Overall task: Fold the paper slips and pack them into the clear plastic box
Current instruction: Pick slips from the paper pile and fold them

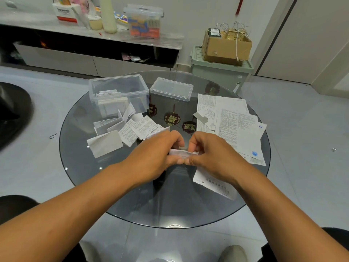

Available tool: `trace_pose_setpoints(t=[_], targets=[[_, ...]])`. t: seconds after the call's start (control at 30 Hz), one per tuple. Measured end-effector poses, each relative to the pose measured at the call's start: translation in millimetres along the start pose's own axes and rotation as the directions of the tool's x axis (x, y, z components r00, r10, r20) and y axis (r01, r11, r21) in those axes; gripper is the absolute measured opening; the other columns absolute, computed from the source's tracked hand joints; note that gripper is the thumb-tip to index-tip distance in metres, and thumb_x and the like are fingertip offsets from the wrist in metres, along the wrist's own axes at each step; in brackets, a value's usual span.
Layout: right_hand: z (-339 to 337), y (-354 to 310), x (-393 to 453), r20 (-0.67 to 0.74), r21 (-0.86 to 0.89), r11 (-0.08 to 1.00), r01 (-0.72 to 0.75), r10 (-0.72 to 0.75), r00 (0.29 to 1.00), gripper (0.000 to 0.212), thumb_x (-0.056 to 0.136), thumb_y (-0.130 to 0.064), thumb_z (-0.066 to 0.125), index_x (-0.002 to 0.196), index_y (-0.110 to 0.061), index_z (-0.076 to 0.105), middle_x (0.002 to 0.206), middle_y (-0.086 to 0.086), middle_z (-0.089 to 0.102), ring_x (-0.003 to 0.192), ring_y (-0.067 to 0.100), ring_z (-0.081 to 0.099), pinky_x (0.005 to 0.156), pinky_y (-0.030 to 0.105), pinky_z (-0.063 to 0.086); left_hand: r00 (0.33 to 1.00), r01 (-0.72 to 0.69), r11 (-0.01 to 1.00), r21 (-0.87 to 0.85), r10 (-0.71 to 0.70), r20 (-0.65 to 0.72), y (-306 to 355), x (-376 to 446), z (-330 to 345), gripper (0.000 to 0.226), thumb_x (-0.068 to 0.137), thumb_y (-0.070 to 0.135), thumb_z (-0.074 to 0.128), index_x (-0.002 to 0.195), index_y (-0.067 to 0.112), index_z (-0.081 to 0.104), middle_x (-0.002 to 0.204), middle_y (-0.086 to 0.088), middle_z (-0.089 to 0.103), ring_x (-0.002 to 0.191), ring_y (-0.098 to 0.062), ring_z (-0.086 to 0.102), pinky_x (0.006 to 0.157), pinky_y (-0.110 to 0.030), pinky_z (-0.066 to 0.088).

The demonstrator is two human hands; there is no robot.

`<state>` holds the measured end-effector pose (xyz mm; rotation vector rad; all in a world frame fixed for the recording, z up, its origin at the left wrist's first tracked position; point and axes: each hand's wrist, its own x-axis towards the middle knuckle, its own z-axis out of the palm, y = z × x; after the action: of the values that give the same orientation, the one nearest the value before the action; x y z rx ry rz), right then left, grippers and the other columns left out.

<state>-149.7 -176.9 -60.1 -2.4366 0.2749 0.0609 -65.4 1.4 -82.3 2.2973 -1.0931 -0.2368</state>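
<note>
Far left of the tabletop (pixel 79 152): open clear plastic box (pixel 119 95), lid off, a few folded slips stacked inside against its left wall. Just in front of it, a loose heap of folded slips (pixel 122 129), some leaning against the box, not yet packed.

Centre, near edge: left hand (pixel 160 150) and right hand (pixel 211 154) close together, knuckles nearly touching, both with fingers curled and pinching one small paper slip (pixel 184 153) between them, held just above the glass. Slip looks partly folded; exact crease hidden by the fingers.

Behind centre: a second small box with its lid (pixel 171 88) on.

Right: spread of unfolded printed sheets (pixel 236 120), overlapping; one lies under the right wrist.

Judgement: folding step in hand. To do it well, line up the edges before pressing, run thumbs along the crease outward from the middle, and keep the folded size matching the stack inside so it sits flat in the box.
</note>
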Motion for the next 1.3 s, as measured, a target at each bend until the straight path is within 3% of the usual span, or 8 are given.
trace_pose_setpoints(t=[0.13, 0.27, 0.37, 0.5, 0.67, 0.87, 1.07, 1.3], targets=[[-7, -6, 0, -0.027, 0.105, 0.991, 0.087, -0.085, 0.996, 0.032, 0.083, -0.026, 0.085, 0.102, -0.037, 0.062, 0.089, -0.011, 0.072, 0.079, 0.007, 0.066, 0.076, 0.030, 0.056, 0.998, -0.046, 0.999, 0.019, 0.046, -0.029, -1, -8, -2, 0.015, 0.093, 0.043, 0.066, 0.103, 0.034, 0.059, 0.095, 0.011, 0.055, 0.086, -0.008, 0.054, 0.074, -0.036, 0.049], [-12, -15, 2, -0.112, 0.259, 0.947, 0.189, -0.165, 0.980, 0.008, 0.094, -0.035, 0.072, 0.101, -0.037, 0.073, 0.095, -0.017, 0.072, 0.090, 0.005, 0.067, 0.080, 0.025, 0.057, 0.995, 0.025, 1.000, 0.002, -0.025, -0.095, -4, -13, -28, 0.019, 0.094, 0.036, 0.068, 0.082, 0.035, 0.054, 0.084, 0.009, 0.054, 0.077, -0.007, 0.053, 0.066, -0.027, 0.041], [-11, -19, 19, -0.189, 0.117, 0.975, 0.191, -0.167, 0.968, 0.025, 0.096, -0.033, 0.070, 0.118, -0.044, 0.068, 0.116, -0.024, 0.060, 0.094, 0.002, 0.060, 0.084, 0.020, 0.049, 0.986, 0.125, 0.992, 0.027, -0.121, -0.112, -17, -21, -51, 0.024, 0.090, 0.035, 0.073, 0.073, 0.032, 0.056, 0.075, 0.007, 0.055, 0.072, -0.007, 0.053, 0.063, -0.028, 0.038], [5, -29, 46, -0.035, -0.089, 0.977, 0.191, -0.195, 0.980, 0.039, 0.092, -0.033, 0.075, 0.129, -0.042, 0.064, 0.133, -0.019, 0.047, 0.099, 0.004, 0.056, 0.095, 0.029, 0.052, 0.976, 0.217, 0.976, 0.030, -0.216, -0.025, -29, -31, -61, 0.032, 0.088, 0.033, 0.076, 0.066, 0.032, 0.053, 0.070, 0.008, 0.056, 0.066, -0.007, 0.054, 0.061, -0.027, 0.038], [15, -39, 47, 0.050, -0.109, 0.980, 0.169, -0.165, 0.985, 0.013, 0.098, -0.032, 0.068, 0.096, -0.022, 0.075, 0.103, -0.005, 0.066, 0.090, 0.013, 0.062, 0.088, 0.041, 0.054, 0.972, 0.233, 0.972, 0.033, -0.232, -0.019, -32, -35, -44, 0.033, 0.085, 0.033, 0.078, 0.071, 0.032, 0.048, 0.073, 0.009, 0.058, 0.073, -0.010, 0.055, 0.060, -0.028, 0.036], [13, -32, 30, 0.171, -0.078, 0.979, 0.191, -0.175, 0.970, 0.014, 0.104, -0.034, 0.058, 0.095, -0.036, 0.070, 0.100, -0.015, 0.062, 0.093, 0.002, 0.058, 0.082, 0.020, 0.047, 0.961, 0.245, 0.965, -0.091, -0.254, -0.105, -37, -38, -35, 0.045, 0.086, 0.030, 0.076, 0.111, 0.042, 0.040, 0.085, 0.008, 0.061, 0.081, -0.014, 0.059, 0.069, -0.033, 0.046], [14, -32, 25, 0.207, -0.020, 0.988, 0.152, -0.144, 0.968, 0.026, 0.107, -0.032, 0.052, 0.111, -0.023, 0.076, 0.135, -0.021, 0.052, 0.114, -0.007, 0.050, 0.104, 0.024, 0.038, 0.977, 0.197, 0.980, -0.010, -0.197, -0.082, -34, -37, -31, 0.024, 0.089, 0.040, 0.073, 0.085, 0.034, 0.050, 0.092, 0.011, 0.049, 0.084, -0.011, 0.050, 0.063, -0.024, 0.035], [12, -45, 25, 0.219, 0.300, 0.954, 0.017, -0.086, 0.972, 0.019, 0.099, -0.029, 0.066, 0.091, -0.025, 0.082, 0.084, -0.002, 0.071, 0.080, 0.015, 0.063, 0.090, 0.048, 0.053, 0.977, 0.186, 0.982, -0.038, -0.189, -0.103, -32, -37, -24, 0.031, 0.090, 0.042, 0.072, 0.081, 0.033, 0.043, 0.090, 0.013, 0.047, 0.078, -0.010, 0.050, 0.061, -0.023, 0.038]])
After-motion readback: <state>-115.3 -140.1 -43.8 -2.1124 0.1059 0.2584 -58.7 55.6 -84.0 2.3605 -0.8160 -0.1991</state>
